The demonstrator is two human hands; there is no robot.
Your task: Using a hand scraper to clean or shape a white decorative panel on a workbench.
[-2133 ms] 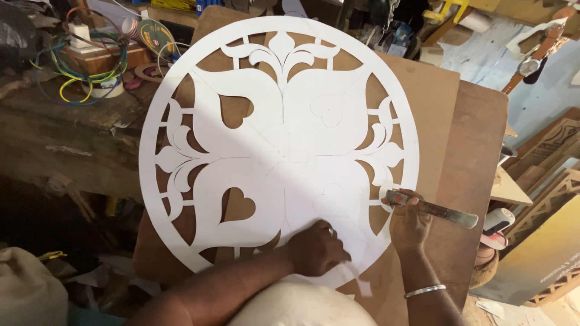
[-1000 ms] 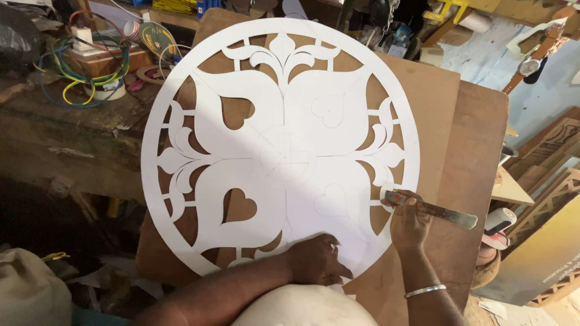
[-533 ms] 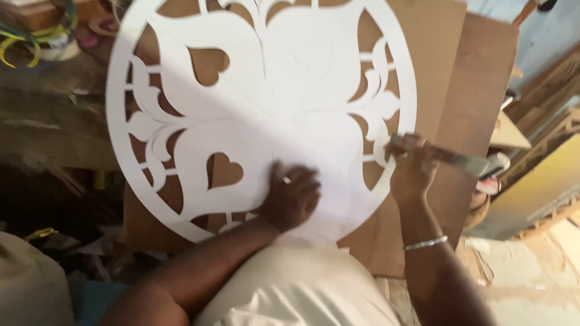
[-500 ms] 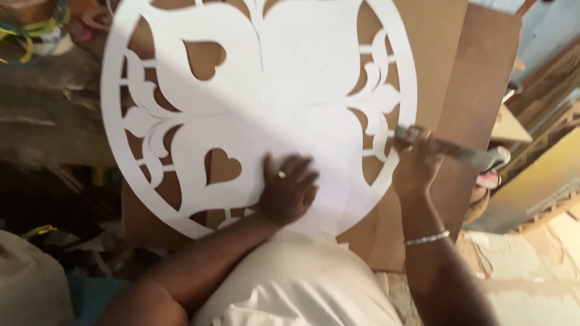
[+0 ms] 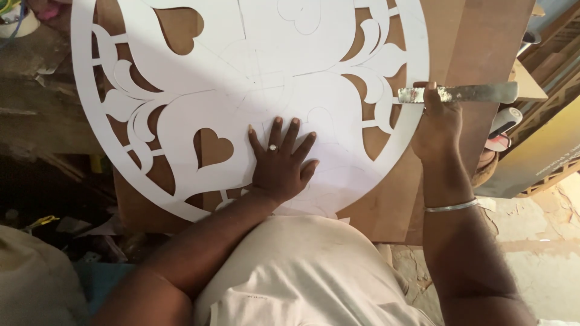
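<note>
The left hand (image 5: 280,162) was spread flat on the white cutout panel (image 5: 254,66); the metal blade (image 5: 462,93) was clenched by the right hand (image 5: 436,124) at three o'clock. A thin white bar could probably be snapped if the blade slipped.

One round white cut-out panel (image 5: 254,90), with two heart-shaped holes cut through: one near the top (image 5: 179,27), one lower down (image 5: 212,148). One brown board (image 5: 465,36) beneath. Two hands: left hand (image 5: 281,163) and right hand (image 5: 438,124). One flat metal blade (image 5: 465,93). One ring (image 5: 273,147). One bangle (image 5: 450,207).
</note>
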